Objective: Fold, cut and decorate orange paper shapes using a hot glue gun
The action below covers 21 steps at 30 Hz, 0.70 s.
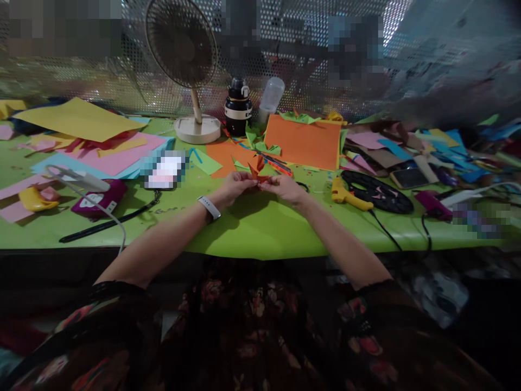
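Observation:
A small folded orange paper piece is held between both hands above the green tabletop. My left hand, with a pale band on its wrist, pinches its left side. On the other side, the closed fingertips of my right hand grip the same paper. The fingertips of both hands nearly meet, and they hide its lower part. Just behind lie scissors with orange handles and green paper scraps.
A fan, a black bottle and orange sheets stand or lie at the back. Left are a phone, coloured sheets and a purple box. A yellow glue gun with a cord and a black tray lie right.

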Each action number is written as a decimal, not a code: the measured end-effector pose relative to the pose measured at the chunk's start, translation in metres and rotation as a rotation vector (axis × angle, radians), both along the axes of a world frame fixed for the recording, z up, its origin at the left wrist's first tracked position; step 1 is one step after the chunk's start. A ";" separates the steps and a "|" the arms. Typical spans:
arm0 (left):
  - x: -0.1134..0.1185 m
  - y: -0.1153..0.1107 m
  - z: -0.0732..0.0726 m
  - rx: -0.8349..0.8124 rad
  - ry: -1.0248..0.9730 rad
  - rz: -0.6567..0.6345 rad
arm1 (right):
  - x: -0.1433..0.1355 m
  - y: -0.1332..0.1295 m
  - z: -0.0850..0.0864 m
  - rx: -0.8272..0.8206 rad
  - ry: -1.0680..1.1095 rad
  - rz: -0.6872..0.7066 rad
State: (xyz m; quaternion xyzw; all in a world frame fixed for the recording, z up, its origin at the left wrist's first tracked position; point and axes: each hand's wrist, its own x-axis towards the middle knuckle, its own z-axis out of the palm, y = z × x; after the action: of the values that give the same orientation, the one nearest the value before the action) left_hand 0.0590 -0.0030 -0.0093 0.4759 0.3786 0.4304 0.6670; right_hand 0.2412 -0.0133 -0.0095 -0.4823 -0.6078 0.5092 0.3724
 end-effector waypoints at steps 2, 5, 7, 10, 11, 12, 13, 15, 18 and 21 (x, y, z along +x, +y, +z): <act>0.000 0.000 0.000 -0.003 0.004 0.007 | 0.000 0.001 -0.003 -0.008 0.008 -0.015; 0.000 0.000 0.001 0.001 0.003 0.004 | 0.000 0.001 -0.004 0.007 -0.007 -0.026; 0.001 0.000 0.001 0.004 0.007 0.010 | 0.000 0.000 -0.003 0.024 -0.041 -0.027; 0.001 0.000 0.002 -0.011 0.013 0.029 | 0.000 -0.002 0.000 0.083 -0.127 -0.038; 0.002 0.000 0.002 -0.019 0.011 0.037 | 0.000 -0.002 0.001 0.118 -0.163 -0.040; 0.002 0.000 0.002 -0.025 0.008 0.044 | 0.000 -0.002 0.002 0.156 -0.201 -0.040; 0.002 0.000 0.002 -0.028 0.007 0.048 | 0.000 -0.002 0.002 0.194 -0.241 -0.038; 0.003 0.000 0.001 -0.024 0.008 0.052 | 0.000 0.000 0.002 0.260 -0.309 -0.046; 0.003 0.001 0.000 -0.012 0.002 0.058 | 0.001 0.004 -0.001 0.320 -0.321 -0.069; 0.002 0.004 -0.002 0.000 -0.023 0.058 | 0.002 0.006 -0.004 0.357 -0.266 -0.068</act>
State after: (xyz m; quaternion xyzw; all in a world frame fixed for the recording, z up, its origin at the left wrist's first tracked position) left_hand 0.0614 0.0008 -0.0111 0.4597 0.3845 0.4549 0.6586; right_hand 0.2428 -0.0069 -0.0137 -0.4920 -0.7154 0.3126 0.3853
